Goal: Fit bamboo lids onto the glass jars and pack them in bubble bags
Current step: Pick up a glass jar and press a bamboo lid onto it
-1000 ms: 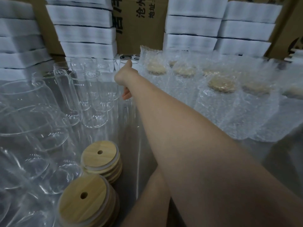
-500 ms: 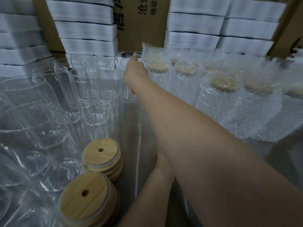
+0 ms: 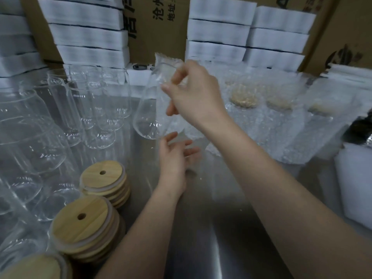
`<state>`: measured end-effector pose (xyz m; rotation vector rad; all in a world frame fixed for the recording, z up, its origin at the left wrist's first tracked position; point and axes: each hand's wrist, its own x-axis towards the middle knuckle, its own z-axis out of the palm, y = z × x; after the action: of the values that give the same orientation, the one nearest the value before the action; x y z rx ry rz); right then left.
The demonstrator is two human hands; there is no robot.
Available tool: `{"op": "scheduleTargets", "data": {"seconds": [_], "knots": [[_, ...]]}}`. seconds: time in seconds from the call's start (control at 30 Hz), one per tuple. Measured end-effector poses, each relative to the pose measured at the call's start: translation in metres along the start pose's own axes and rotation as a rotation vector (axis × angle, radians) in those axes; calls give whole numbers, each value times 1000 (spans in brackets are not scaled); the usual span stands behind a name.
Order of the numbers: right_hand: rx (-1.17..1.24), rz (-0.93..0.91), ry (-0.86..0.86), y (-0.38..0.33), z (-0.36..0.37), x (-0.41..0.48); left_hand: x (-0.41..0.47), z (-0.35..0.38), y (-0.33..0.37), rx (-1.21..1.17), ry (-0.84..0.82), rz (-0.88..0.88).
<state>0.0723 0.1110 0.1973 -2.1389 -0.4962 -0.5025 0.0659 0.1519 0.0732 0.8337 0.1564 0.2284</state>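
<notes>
Two hands, one glass jar (image 3: 153,117): the right hand (image 3: 195,95) pinches it by the neck w/ curled fingers (image 3: 181,72), holding it tilted in the air above the steel tabletop (image 3: 201,218), while the left hand (image 3: 173,158) hovers just under the base, its fingers spread & holding nothing. Judging by the task, the lid comes next: best to cup the base w/ the left, bring the jar upright, then take one from the bamboo lids (image 3: 102,178) stacked at front left and press it on square. Glass is slick, so a neck-only pinch looks risky. Empty jars (image 3: 96,101) crowd the left side; bagged jars (image 3: 243,101), lids showing thru bubble wrap, stand at right. Behind: white foam pads (image 3: 86,35) stacked vs. cardboard boxes (image 3: 153,27). Looks like a dim packing/stock room.
</notes>
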Motion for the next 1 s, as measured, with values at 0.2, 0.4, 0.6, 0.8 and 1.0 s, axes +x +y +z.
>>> {"op": "scheduleTargets", "data": {"seconds": [0.2, 0.4, 0.6, 0.8, 1.0], "knots": [[470, 81, 165, 35, -70, -45, 11, -14, 8, -307, -80, -215], [608, 206, 318, 81, -72, -81, 0, -6, 8, -126, -452, -310], [780, 212, 353, 103, -67, -93, -5, -2, 6, -93, -645, -356], [847, 412, 125, 101, -48, -94, -8, 0, 9, -129, -639, -360], [828, 452, 18, 104, -40, -97, -11, 2, 9, 5, -628, -325]]}}
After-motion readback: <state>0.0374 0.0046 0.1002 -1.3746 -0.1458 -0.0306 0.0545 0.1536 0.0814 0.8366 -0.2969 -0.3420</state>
